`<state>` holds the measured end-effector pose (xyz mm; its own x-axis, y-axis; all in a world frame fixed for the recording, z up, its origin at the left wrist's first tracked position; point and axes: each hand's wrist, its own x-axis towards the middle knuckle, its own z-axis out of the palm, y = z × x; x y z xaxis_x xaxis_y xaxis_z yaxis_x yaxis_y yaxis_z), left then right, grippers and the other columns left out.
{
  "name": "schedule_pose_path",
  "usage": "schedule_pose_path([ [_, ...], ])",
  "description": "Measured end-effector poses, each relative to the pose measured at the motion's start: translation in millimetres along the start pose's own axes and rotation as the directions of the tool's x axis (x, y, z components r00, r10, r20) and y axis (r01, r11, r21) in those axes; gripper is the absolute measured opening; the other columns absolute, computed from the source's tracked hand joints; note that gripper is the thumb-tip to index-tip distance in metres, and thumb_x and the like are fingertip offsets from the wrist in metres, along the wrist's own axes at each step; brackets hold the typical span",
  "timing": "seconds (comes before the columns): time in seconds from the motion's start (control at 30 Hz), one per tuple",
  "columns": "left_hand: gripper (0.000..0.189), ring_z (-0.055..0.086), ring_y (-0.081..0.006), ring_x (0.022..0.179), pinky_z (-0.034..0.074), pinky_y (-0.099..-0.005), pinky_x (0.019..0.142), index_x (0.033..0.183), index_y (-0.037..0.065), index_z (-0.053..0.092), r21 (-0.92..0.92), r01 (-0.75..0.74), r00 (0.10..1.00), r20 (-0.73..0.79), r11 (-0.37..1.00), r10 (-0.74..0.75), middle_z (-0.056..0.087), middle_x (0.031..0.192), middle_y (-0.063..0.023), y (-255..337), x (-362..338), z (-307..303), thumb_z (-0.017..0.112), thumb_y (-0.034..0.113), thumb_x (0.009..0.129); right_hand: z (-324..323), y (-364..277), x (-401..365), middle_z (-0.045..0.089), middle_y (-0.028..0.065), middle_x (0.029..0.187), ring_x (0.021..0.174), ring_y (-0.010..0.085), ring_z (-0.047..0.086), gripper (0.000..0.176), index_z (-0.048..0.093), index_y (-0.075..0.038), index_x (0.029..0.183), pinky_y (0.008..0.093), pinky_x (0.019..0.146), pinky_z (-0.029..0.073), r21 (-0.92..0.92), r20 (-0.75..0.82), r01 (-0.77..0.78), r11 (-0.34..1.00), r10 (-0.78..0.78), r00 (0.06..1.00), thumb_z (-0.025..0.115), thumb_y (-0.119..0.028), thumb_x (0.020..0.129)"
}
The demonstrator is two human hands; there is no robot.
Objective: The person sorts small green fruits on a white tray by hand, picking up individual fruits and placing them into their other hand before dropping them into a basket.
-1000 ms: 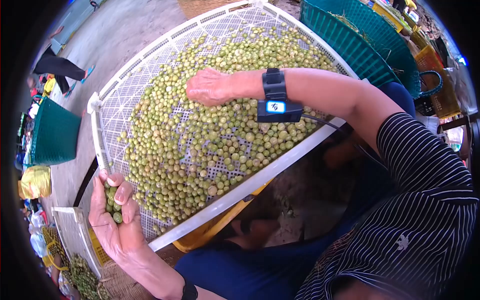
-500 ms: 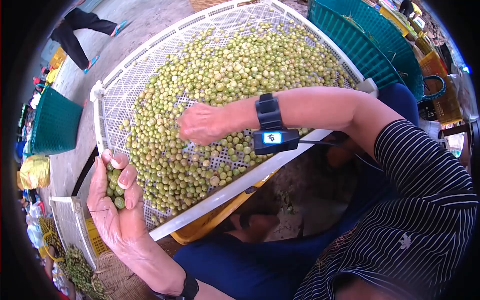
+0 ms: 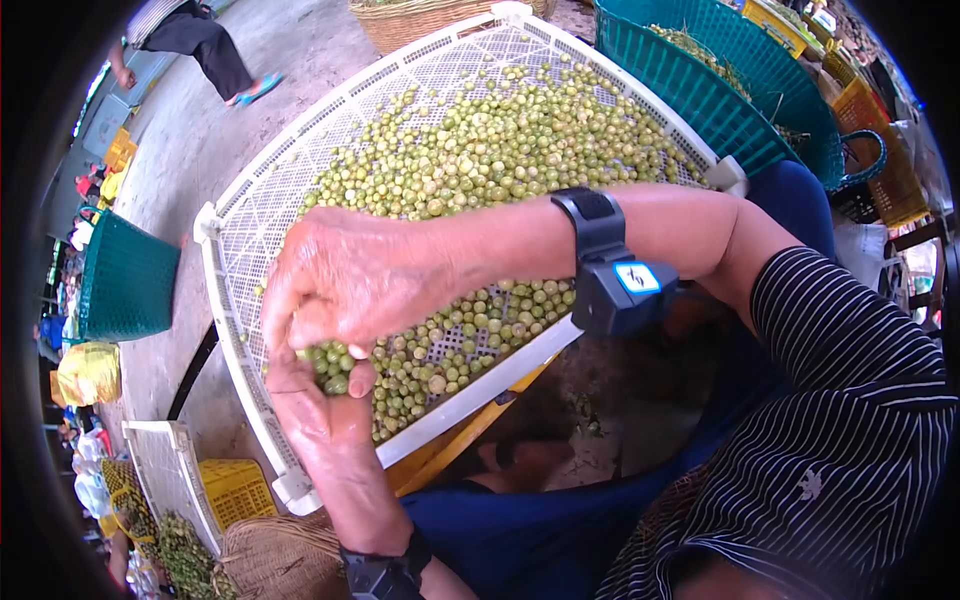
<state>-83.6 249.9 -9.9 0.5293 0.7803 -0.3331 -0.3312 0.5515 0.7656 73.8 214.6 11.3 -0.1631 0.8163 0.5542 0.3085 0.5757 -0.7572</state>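
A white perforated tray (image 3: 330,110) lies tilted in front of me, covered with several small green round fruits (image 3: 490,150). My left hand (image 3: 320,410) is raised over the tray's near left part, cupped around a handful of green fruits (image 3: 330,365). My right hand (image 3: 350,270) lies directly on top of the left hand, fingers curled down onto the same handful. Whether the right hand holds fruits of its own is hidden under its fingers. Both wrists carry black bands, the right one with a small device (image 3: 625,290).
A teal basket (image 3: 720,80) stands at the tray's far right, another teal basket (image 3: 125,280) at the left. A woven basket (image 3: 420,15) sits beyond the tray. A second white tray (image 3: 165,470), a yellow crate (image 3: 235,490) and a person's legs (image 3: 205,45) are around.
My right hand has come off the fruit pile toward me and now covers my left hand. The left hand has risen and moved right with its handful. The view shifted slightly.
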Motion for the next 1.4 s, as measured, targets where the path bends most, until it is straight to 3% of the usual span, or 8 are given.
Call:
schedule_pose_path([
  [0.07, 0.051, 0.051, -0.0218, 0.061, 0.033, -0.0227, 0.037, 0.1, -0.002, 0.056, -0.094, 0.161, 0.977, 0.159, 0.982, -0.145, 0.055, 0.082, -0.0152, -6, 2, -5, 0.039, 0.045, 0.093, -10, 18, 1, 0.062, 0.011, 0.068, 0.061, 0.0199, 0.059, 0.024, 0.069, -0.007, 0.086, 0.0344, 0.057, 0.048, -0.183, -0.074, 0.059, 0.981, -0.074, 0.995, 0.051, -0.006, 0.071],
  [0.13, 0.052, 0.051, -0.0231, 0.062, 0.033, -0.0227, 0.038, 0.101, -0.003, 0.055, -0.081, 0.166, 0.978, 0.139, 0.983, -0.154, 0.055, 0.083, -0.0162, -7, 2, -3, 0.039, 0.046, 0.093, -44, 69, 0, 0.059, 0.0091, 0.066, 0.063, 0.0205, 0.057, 0.023, 0.069, -0.011, 0.088, 0.0369, 0.061, 0.046, -0.708, -0.029, -0.145, 0.691, 0.176, 0.984, 0.051, -0.015, 0.074],
  [0.23, 0.057, 0.05, -0.0248, 0.063, 0.034, -0.0231, 0.038, 0.103, -0.005, 0.053, -0.069, 0.169, 0.98, 0.119, 0.983, -0.16, 0.053, 0.084, -0.0179, -6, 1, 0, 0.038, 0.048, 0.093, -76, 128, -41, 0.058, 0.0125, 0.085, 0.086, 0.0254, 0.054, 0.029, 0.066, -0.014, 0.096, 0.0415, 0.071, 0.043, -0.833, -0.124, -0.363, 0.417, 0.499, 0.858, 0.053, -0.03, 0.076],
  [0.33, 0.059, 0.05, -0.0251, 0.062, 0.035, -0.0244, 0.037, 0.104, -0.006, 0.052, -0.07, 0.18, 0.971, 0.175, 0.981, -0.165, 0.053, 0.086, -0.0197, -5, 3, 1, 0.037, 0.05, 0.092, -70, 151, -84, 0.056, 0.0135, 0.099, 0.097, 0.0274, 0.051, 0.031, 0.064, -0.015, 0.101, 0.0436, 0.077, 0.042, -0.851, -0.085, -0.201, 0.485, 0.251, 0.964, 0.057, -0.029, 0.075],
  [0.7, 0.034, 0.048, -0.0188, 0.062, 0.032, -0.0205, 0.035, 0.1, -0.002, 0.053, -0.024, 0.174, 0.98, 0.104, 0.984, -0.171, 0.051, 0.085, -0.0149, -1, 15, -17, 0.051, 0.031, 0.092, -39, 51, -163, 0.052, 0.0081, 0.111, 0.105, 0.0279, 0.047, 0.022, 0.067, -0.019, 0.093, 0.0439, 0.087, 0.038, -0.67, 0.309, 0.154, 0.726, 0.084, 0.947, 0.063, -0.029, 0.074],
  [0.93, 0.019, 0.048, -0.0155, 0.059, 0.033, -0.0189, 0.033, 0.099, 0.0, 0.051, -0.022, 0.192, 0.975, 0.121, 0.981, -0.188, 0.051, 0.084, -0.0131, 1, 9, -9, 0.053, 0.017, 0.091, -111, 47, -158, 0.054, 0.0076, 0.099, 0.085, 0.0241, 0.053, 0.015, 0.067, -0.016, 0.084, 0.0403, 0.066, 0.046, -0.913, 0.145, -0.07, 0.403, 0.479, 0.866, 0.059, -0.023, 0.074],
  [1.2, 0.018, 0.049, -0.0146, 0.059, 0.033, -0.0178, 0.033, 0.1, 0.001, 0.051, 0.015, 0.2, 0.976, 0.081, 0.98, -0.2, 0.052, 0.085, -0.0125, -1, 10, -8, 0.053, 0.015, 0.09, -49, 105, -82, 0.045, 0.0082, 0.055, 0.049, 0.0203, 0.047, 0.01, 0.053, -0.003, 0.061, 0.033, 0.043, 0.042, -0.735, 0.061, -0.198, 0.649, 0.354, 0.933, 0.052, -0.007, 0.07],
  [1.4, 0.018, 0.048, -0.0142, 0.057, 0.032, -0.0174, 0.033, 0.098, 0.001, 0.052, 0.055, 0.174, 0.983, 0.053, 0.983, -0.177, 0.052, 0.084, -0.0124, 1, 9, -5, 0.054, 0.017, 0.09, -20, 107, -69, 0.051, 0.0089, 0.053, 0.047, 0.0163, 0.052, 0.011, 0.055, 0.0, 0.057, 0.0305, 0.035, 0.039, -0.877, 0.065, -0.137, 0.46, 0.397, 0.916, 0.055, -0.002, 0.068],
])
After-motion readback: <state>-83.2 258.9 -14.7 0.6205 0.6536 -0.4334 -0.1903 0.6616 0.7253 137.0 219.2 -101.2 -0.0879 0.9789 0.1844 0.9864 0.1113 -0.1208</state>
